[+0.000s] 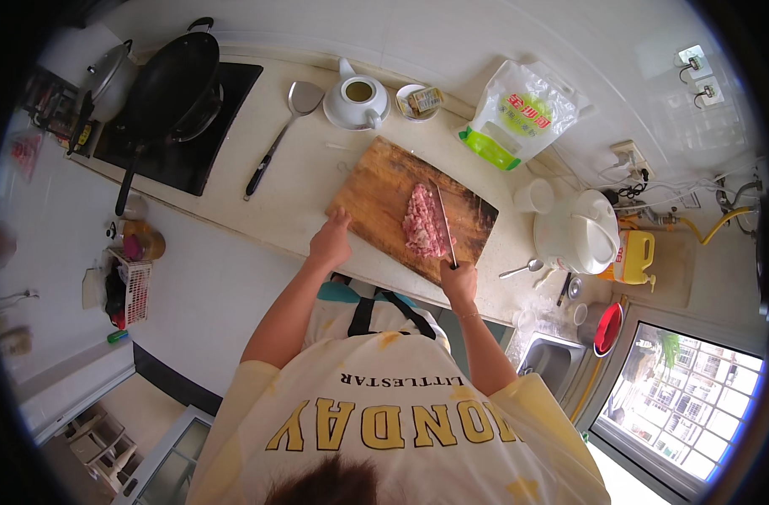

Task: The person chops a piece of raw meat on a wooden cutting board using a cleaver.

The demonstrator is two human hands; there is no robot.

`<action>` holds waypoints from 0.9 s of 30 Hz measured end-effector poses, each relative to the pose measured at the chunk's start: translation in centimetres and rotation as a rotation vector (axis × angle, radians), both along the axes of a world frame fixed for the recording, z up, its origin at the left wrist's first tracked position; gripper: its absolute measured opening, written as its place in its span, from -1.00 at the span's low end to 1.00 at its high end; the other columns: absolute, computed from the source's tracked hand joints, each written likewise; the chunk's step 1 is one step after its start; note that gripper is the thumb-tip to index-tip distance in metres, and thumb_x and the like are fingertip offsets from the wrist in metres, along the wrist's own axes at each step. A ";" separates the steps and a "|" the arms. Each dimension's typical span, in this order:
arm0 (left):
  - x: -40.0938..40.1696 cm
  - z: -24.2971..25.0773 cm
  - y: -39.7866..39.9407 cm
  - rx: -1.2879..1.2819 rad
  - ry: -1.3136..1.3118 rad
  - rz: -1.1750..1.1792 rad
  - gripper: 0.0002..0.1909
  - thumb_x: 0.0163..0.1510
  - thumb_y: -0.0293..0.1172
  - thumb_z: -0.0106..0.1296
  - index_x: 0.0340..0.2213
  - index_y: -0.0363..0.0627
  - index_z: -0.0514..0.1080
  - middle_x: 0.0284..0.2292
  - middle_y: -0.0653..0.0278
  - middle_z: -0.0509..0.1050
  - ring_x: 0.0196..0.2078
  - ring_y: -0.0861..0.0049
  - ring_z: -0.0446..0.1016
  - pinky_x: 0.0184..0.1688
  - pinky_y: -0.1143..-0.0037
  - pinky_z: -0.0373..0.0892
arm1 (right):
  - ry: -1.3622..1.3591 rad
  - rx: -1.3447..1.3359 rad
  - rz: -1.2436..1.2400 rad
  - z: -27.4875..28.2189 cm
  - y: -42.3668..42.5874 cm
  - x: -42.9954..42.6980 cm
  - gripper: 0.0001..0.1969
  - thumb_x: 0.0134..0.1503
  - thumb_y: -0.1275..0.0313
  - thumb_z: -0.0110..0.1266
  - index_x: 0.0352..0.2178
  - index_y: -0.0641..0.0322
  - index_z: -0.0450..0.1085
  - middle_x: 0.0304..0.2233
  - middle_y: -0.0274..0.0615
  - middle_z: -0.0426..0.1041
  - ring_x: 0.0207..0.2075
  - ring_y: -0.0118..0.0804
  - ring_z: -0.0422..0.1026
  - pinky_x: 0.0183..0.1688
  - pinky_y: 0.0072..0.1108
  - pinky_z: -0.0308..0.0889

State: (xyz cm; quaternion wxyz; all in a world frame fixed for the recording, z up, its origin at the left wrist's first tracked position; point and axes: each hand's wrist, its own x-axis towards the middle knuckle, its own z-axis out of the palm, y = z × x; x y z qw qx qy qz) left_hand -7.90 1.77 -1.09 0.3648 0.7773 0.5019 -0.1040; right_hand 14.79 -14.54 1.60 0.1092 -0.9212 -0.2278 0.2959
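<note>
A worn wooden cutting board (375, 189) lies at an angle on the countertop. On its right half is an elongated heap of chopped raw meat (423, 221). My right hand (459, 282) grips the handle of a kitchen knife (443, 218); its blade runs along the right side of the meat, seen nearly edge-on. At the board's left corner, my left hand (332, 240) rests with its fingers against the edge. Whether those fingers clasp the board or only touch it is hard to tell.
A metal spatula (277, 145), a white teapot (357, 104) and a small dish (418, 103) sit behind the board. Left is a black wok (170, 88) on the cooktop (233, 120). Right are a plastic flour bag (523, 113), a rice cooker (574, 230), a spoon (523, 269) and a sink (552, 363).
</note>
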 end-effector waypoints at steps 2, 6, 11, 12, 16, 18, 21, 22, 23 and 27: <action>0.0 -0.6 0.3 0.006 -0.013 0.024 -0.35 -0.09 -0.69 -0.19 0.11 -0.09 0.09 0.22 0.26 -0.08 0.25 0.43 -0.08 0.16 0.48 0.13 | -0.030 -0.023 0.011 -0.4 0.1 0.2 -0.64 -0.13 0.18 0.03 -0.52 0.33 0.47 -0.45 0.20 0.46 -0.32 0.16 0.44 -0.22 -0.27 0.33; -0.1 -0.3 0.2 0.042 0.031 -0.023 -0.39 -0.05 -0.64 -0.18 0.10 -0.09 0.09 0.21 0.28 -0.07 0.25 0.44 -0.06 0.14 0.45 0.17 | -0.020 0.099 -0.049 1.0 0.7 -0.7 -0.61 -0.12 0.18 0.03 -0.59 0.42 0.42 -0.56 0.22 0.42 -0.42 0.15 0.45 -0.33 -0.27 0.31; -0.3 -0.5 0.2 0.051 0.003 -0.009 -0.38 -0.05 -0.64 -0.18 0.10 -0.09 0.08 0.21 0.25 -0.06 0.25 0.43 -0.06 0.14 0.45 0.16 | 0.033 -0.028 -0.011 0.3 1.0 -0.1 -0.62 -0.11 0.15 0.03 -0.58 0.36 0.46 -0.47 0.23 0.44 -0.34 0.15 0.44 -0.26 -0.26 0.33; -0.4 -0.7 0.2 0.049 0.004 -0.004 -0.38 -0.05 -0.64 -0.18 0.10 -0.09 0.08 0.21 0.25 -0.06 0.25 0.43 -0.06 0.14 0.45 0.16 | 0.051 0.006 0.000 2.2 1.2 -0.5 -0.62 -0.11 0.16 0.03 -0.58 0.38 0.45 -0.45 0.24 0.43 -0.33 0.16 0.43 -0.27 -0.24 0.33; -0.3 -1.1 0.3 0.054 -0.002 -0.023 -0.36 -0.05 -0.63 -0.18 0.12 -0.08 0.05 0.21 0.25 -0.06 0.25 0.42 -0.06 0.15 0.45 0.16 | -0.011 0.045 -0.014 0.7 0.8 -0.4 -0.62 -0.11 0.16 0.03 -0.56 0.36 0.46 -0.46 0.24 0.43 -0.34 0.17 0.43 -0.27 -0.23 0.33; -0.1 -0.8 0.4 0.043 -0.008 -0.010 -0.36 -0.05 -0.63 -0.19 0.12 -0.08 0.05 0.21 0.26 -0.06 0.24 0.42 -0.06 0.15 0.45 0.16 | -0.068 0.020 0.014 0.6 0.9 -0.1 -0.62 -0.11 0.15 0.04 -0.59 0.35 0.47 -0.52 0.24 0.42 -0.39 0.19 0.43 -0.29 -0.22 0.32; 0.0 -0.3 0.4 0.021 0.032 -0.027 -0.36 -0.06 -0.64 -0.19 0.12 -0.08 0.06 0.21 0.27 -0.06 0.24 0.42 -0.06 0.15 0.46 0.15 | -0.034 0.164 0.004 1.5 1.3 -0.6 -0.60 -0.11 0.17 0.05 -0.62 0.42 0.42 -0.56 0.27 0.41 -0.43 0.19 0.44 -0.37 -0.23 0.31; -0.1 -0.3 0.4 0.021 0.009 -0.004 -0.36 -0.05 -0.64 -0.20 0.12 -0.08 0.07 0.21 0.28 -0.06 0.24 0.43 -0.05 0.15 0.46 0.15 | -0.070 0.123 -0.009 0.9 1.0 -0.8 -0.61 -0.12 0.18 0.03 -0.61 0.42 0.43 -0.55 0.27 0.41 -0.42 0.20 0.44 -0.35 -0.24 0.31; 0.0 -0.3 0.3 0.021 -0.014 0.018 -0.37 -0.05 -0.64 -0.21 0.11 -0.08 0.07 0.21 0.28 -0.06 0.24 0.43 -0.05 0.15 0.46 0.15 | -0.073 0.120 -0.010 -0.1 0.7 -0.4 -0.61 -0.12 0.18 0.03 -0.61 0.42 0.43 -0.55 0.27 0.41 -0.42 0.20 0.44 -0.35 -0.24 0.31; -0.1 -0.4 0.4 0.044 0.005 0.013 -0.38 -0.04 -0.63 -0.22 0.11 -0.08 0.08 0.21 0.27 -0.06 0.24 0.43 -0.05 0.15 0.46 0.15 | -0.025 0.038 0.015 0.2 0.9 -0.3 -0.60 -0.12 0.14 0.06 -0.51 0.35 0.48 -0.48 0.22 0.44 -0.35 0.19 0.43 -0.27 -0.26 0.34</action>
